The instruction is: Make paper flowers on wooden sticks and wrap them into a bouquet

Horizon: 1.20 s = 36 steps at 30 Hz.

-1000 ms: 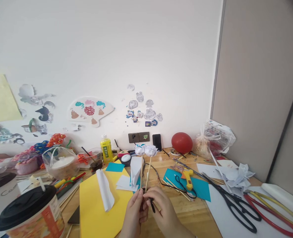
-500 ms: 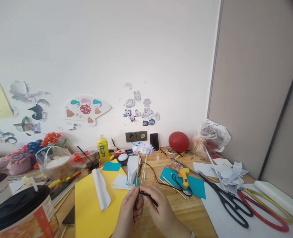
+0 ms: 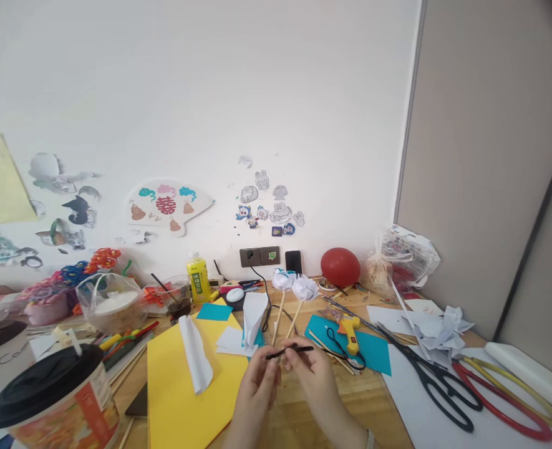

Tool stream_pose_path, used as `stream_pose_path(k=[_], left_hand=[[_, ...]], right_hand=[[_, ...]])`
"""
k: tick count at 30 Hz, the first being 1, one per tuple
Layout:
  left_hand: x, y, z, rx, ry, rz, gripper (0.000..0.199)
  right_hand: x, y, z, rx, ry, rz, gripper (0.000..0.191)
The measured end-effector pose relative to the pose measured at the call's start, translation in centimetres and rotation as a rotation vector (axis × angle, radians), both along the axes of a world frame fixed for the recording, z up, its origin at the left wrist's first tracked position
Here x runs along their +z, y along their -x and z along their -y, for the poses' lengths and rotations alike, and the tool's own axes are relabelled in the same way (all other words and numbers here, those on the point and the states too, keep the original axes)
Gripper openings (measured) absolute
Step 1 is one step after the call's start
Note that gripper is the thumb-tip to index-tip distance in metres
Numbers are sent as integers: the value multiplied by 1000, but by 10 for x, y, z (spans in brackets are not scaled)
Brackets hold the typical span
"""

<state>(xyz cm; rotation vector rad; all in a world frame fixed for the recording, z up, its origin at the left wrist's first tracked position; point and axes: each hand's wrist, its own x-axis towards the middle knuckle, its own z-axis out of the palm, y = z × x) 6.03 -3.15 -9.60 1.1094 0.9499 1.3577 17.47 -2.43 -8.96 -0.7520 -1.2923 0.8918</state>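
Note:
Two thin wooden sticks [image 3: 280,320] topped with crumpled white paper flowers [image 3: 305,287] rise from between my hands, leaning to the right. My left hand [image 3: 258,378] has its fingers curled around the lower part of the sticks. Across the sticks lies a thin black strip [image 3: 276,356], held level; its exact kind is unclear. My right hand [image 3: 314,373] pinches the strip between thumb and forefinger. The lower stick ends are hidden by my fingers.
Yellow card [image 3: 192,399] with a rolled white paper [image 3: 196,358] lies left. A yellow glue gun [image 3: 351,333] rests on blue paper at right, near black-handled scissors [image 3: 448,386] and red-handled ones [image 3: 504,405]. A lidded cup [image 3: 65,399] stands front left; a red balloon [image 3: 340,267] sits behind.
The paper flowers have tilted to the right and spread apart. The black strip has turned from slanting to nearly level, and both hands have shifted slightly right and up.

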Motion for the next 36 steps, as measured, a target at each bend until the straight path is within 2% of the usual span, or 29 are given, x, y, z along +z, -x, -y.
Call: stream_pose_path(k=[3, 7, 10, 13, 16, 19, 22, 25, 28, 30, 33, 36], left_hand=[[1, -1, 1, 40, 29, 37, 51], [-2, -1, -1, -1, 92, 11, 49], [-7, -2, -2, 7, 3, -17, 47], [-9, -3, -1, 26, -105, -35, 45], [-8, -1, 2, -4, -90, -39, 43], [-6, 2, 5, -47, -59, -36, 42], [-6, 2, 5, -26, -31, -33, 45], [-7, 1, 4, 41, 10, -48, 47], [-4, 3, 3, 115, 33, -46, 48], [-1, 5, 3, 164, 52, -27, 49], [4, 6, 3, 197, 68, 3, 53], [3, 7, 2, 178, 60, -24, 56]], right_hand=[[0, 1, 4, 37, 21, -57, 33], [-6, 6, 7, 105, 26, 46, 18], [-8, 9, 5, 39, 80, 170, 16], [-6, 9, 2, 11, 179, 113, 15], [-3, 6, -1, 24, 196, 153, 17], [-6, 2, -2, -28, 76, 333, 3], [-13, 1, 0, -157, -155, 547, 12], [-16, 3, 4, -195, -346, 655, 21], [-10, 5, 9, -107, -316, 503, 18], [-5, 5, 11, 42, -219, 331, 20], [-3, 5, 9, 267, -29, 105, 34], [-11, 6, 1, 302, 62, 37, 31]])
